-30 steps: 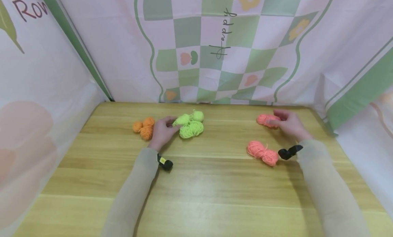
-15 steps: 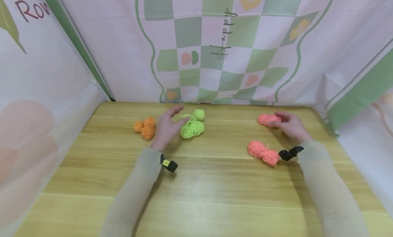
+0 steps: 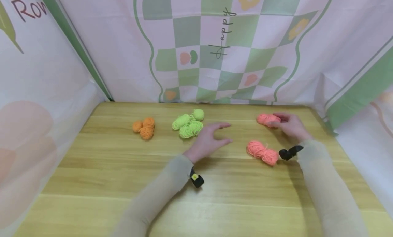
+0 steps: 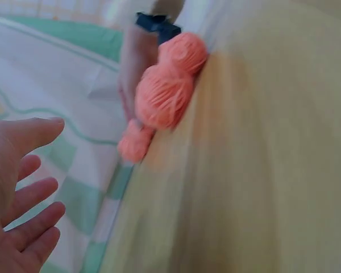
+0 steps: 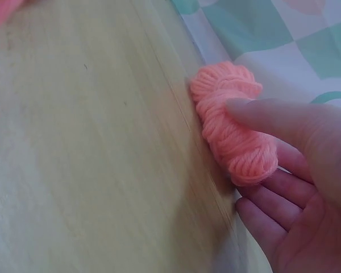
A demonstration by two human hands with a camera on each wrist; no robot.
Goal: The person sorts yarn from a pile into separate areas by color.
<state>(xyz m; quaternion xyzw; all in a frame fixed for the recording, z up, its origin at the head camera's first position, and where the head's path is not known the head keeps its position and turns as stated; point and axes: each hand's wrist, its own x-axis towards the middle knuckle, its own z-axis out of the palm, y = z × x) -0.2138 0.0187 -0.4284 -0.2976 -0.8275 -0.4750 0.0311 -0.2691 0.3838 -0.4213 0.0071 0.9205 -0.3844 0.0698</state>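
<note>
My left hand [image 3: 207, 141] is over the middle of the table, thumb and fingers spread apart with nothing between them. In the left wrist view its fingers [image 4: 34, 196] are apart from the coral-pink yarn. My right hand [image 3: 291, 126] holds a small coral-pink yarn skein [image 3: 263, 119] at the back right; in the right wrist view the thumb lies on the skein [image 5: 233, 125] and the fingers are behind it. Closer to me lies a larger two-lobed bundle of coral-pink yarn [image 3: 261, 151]. Left of my left hand, lime-green yarn [image 3: 191, 129] lies in a cluster of two skeins and a ball.
Three small orange yarn balls [image 3: 146, 132] touch one another at the left of the wooden table [image 3: 196, 209]. A printed cloth [image 3: 212, 32] hangs along the table's back edge, with more cloth at both sides.
My left hand has let go of a lime-green skein, lifted off and moved right past the green cluster. The green skein stays with the others. My right hand stays at the small pink skein.
</note>
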